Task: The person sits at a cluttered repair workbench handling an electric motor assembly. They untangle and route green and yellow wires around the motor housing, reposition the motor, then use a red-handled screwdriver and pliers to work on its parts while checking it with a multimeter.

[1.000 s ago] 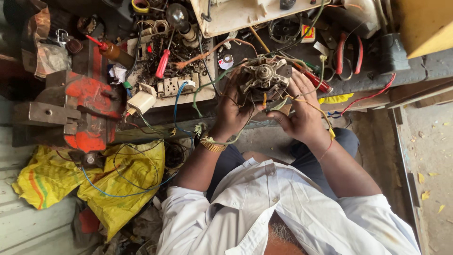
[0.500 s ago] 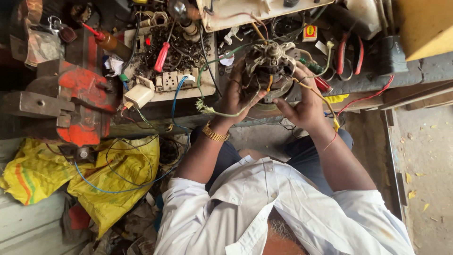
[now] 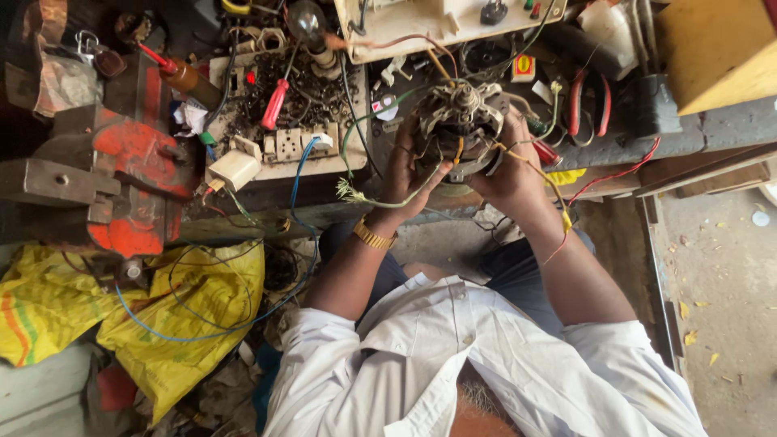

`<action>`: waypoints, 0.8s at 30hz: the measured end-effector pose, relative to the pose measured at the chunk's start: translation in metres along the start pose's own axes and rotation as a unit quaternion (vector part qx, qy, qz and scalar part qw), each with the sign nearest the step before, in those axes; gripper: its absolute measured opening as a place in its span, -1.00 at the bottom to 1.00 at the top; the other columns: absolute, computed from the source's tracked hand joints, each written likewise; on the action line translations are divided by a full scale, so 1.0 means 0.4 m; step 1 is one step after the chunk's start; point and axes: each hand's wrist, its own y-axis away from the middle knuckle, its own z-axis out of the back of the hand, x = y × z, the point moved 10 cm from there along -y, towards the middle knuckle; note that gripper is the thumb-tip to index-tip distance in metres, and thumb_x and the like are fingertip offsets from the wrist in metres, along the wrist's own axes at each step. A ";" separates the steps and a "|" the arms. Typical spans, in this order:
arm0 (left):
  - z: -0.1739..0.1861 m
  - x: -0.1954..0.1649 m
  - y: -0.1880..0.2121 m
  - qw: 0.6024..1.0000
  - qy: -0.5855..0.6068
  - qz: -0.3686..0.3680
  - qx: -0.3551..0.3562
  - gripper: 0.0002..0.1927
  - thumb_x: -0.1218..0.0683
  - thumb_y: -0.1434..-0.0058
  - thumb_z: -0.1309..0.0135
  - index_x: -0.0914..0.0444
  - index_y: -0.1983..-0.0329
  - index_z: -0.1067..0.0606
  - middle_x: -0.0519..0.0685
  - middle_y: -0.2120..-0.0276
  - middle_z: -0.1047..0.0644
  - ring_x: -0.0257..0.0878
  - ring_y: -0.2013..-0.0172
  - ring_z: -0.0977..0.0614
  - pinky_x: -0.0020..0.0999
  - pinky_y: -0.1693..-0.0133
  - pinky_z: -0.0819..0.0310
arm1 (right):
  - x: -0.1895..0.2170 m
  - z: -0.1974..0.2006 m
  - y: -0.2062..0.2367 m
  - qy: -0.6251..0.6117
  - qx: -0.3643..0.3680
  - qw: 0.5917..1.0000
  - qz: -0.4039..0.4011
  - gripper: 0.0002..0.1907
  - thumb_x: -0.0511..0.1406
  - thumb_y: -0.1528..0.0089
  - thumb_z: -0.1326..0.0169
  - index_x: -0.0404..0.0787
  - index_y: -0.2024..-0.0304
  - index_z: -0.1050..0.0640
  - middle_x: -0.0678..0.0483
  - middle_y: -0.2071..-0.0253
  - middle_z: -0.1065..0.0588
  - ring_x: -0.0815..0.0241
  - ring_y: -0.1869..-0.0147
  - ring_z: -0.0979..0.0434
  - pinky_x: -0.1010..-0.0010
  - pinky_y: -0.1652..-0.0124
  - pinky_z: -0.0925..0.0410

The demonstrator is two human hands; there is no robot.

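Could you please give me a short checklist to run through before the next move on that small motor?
1. Motor held on both sides: ok, left hand and right hand grip it.
2. Motor off the bench: ok, raised at its edge.
3. Loose wires clear of fingers: not ok, they trail over the right wrist.
4. Red screwdriver near: ok, lying on the bench.
5. Wire ends connected: cannot tell.

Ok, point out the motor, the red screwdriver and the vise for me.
motor point(image 3: 461, 121), head view, on its metal end housing between the two hands.
red screwdriver point(image 3: 273, 105), head view, on its red handle.
vise point(image 3: 129, 162), head view, on its red-painted body.
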 end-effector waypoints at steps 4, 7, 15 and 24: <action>0.002 0.003 -0.004 1.000 -0.012 0.005 0.003 -0.07 -0.01 -0.38 -0.23 0.32 -0.60 0.04 0.13 -0.45 -0.29 -0.11 -0.42 -0.39 -0.21 -0.43 -0.31 | -0.003 -0.011 0.004 0.019 0.007 1.000 -0.002 -0.15 -0.36 -0.03 -0.36 -0.29 -0.33 -0.31 -0.22 -0.31 -0.36 -0.30 -0.41 -0.33 0.03 -0.35 -0.27; 0.005 0.004 -0.008 1.000 -0.004 -0.001 0.009 -0.08 0.01 -0.37 -0.24 0.32 -0.60 0.04 0.13 -0.46 -0.27 -0.11 -0.42 -0.38 -0.21 -0.44 -0.31 | -0.003 -0.014 0.007 0.070 0.003 0.997 -0.008 -0.19 -0.34 -0.06 -0.37 -0.28 -0.32 -0.34 -0.21 -0.30 -0.37 -0.29 -0.39 -0.34 0.03 -0.32 -0.29; 0.018 0.010 0.001 0.999 -0.037 -0.003 0.006 -0.10 0.10 -0.36 -0.26 0.32 -0.58 0.01 0.12 -0.46 -0.25 -0.10 -0.42 -0.37 -0.23 -0.41 -0.33 | 0.008 -0.021 0.004 0.053 0.043 0.998 -0.014 -0.20 -0.34 -0.09 -0.31 -0.32 -0.35 -0.32 -0.22 -0.29 -0.35 -0.34 -0.38 -0.32 -0.01 -0.32 -0.27; 0.008 0.013 -0.011 1.000 -0.028 -0.005 0.003 -0.15 0.06 -0.38 -0.25 0.28 -0.60 -0.07 0.10 -0.32 -0.38 -0.15 -0.31 -0.47 -0.28 -0.34 -0.40 | -0.014 -0.033 0.007 0.096 -0.002 0.994 -0.052 -0.22 -0.32 -0.08 -0.33 -0.30 -0.31 -0.33 -0.20 -0.23 -0.37 -0.32 -0.31 -0.37 0.02 -0.25 -0.31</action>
